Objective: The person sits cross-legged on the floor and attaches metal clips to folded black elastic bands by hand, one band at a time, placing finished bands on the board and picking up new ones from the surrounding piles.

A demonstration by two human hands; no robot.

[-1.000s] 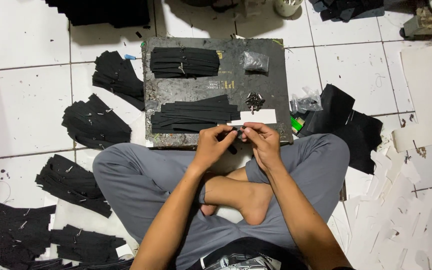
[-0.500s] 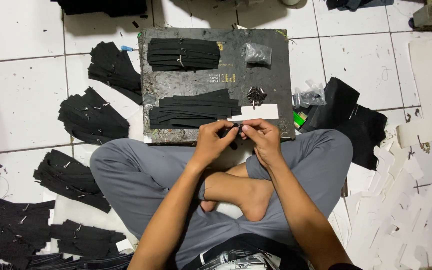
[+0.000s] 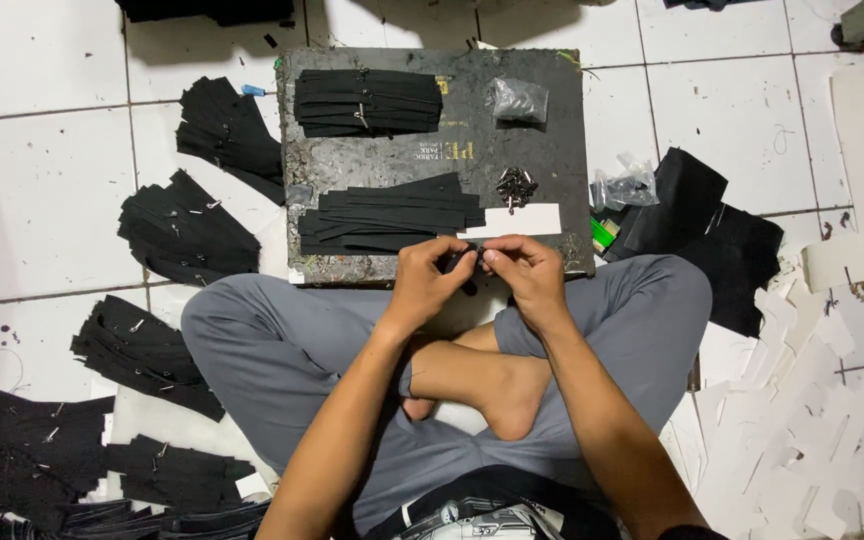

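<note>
My left hand (image 3: pixel 430 277) and my right hand (image 3: pixel 524 275) meet over the near edge of a dark work board (image 3: pixel 542 150). Together they pinch a narrow black strip (image 3: pixel 462 262) between the fingertips. Just beyond the hands lies a loose pile of black strips (image 3: pixel 387 217) and a white card (image 3: pixel 517 220). A small heap of metal clips (image 3: pixel 515 186) sits by the card. A second stack of black strips (image 3: pixel 367 101) and a small clear bag (image 3: pixel 518 99) lie at the board's far side. I sit cross-legged in grey trousers (image 3: pixel 262 345).
Several bundles of black strips (image 3: pixel 185 230) lie on the white tile floor to the left. Black sheet pieces (image 3: pixel 702 225) and clear bags (image 3: pixel 624 188) are on the right, with white paper offcuts (image 3: pixel 802 420) at the lower right.
The view shifted slightly. Both hands stay together at the board's near edge, fingers working on the black strip; the piles have not moved.
</note>
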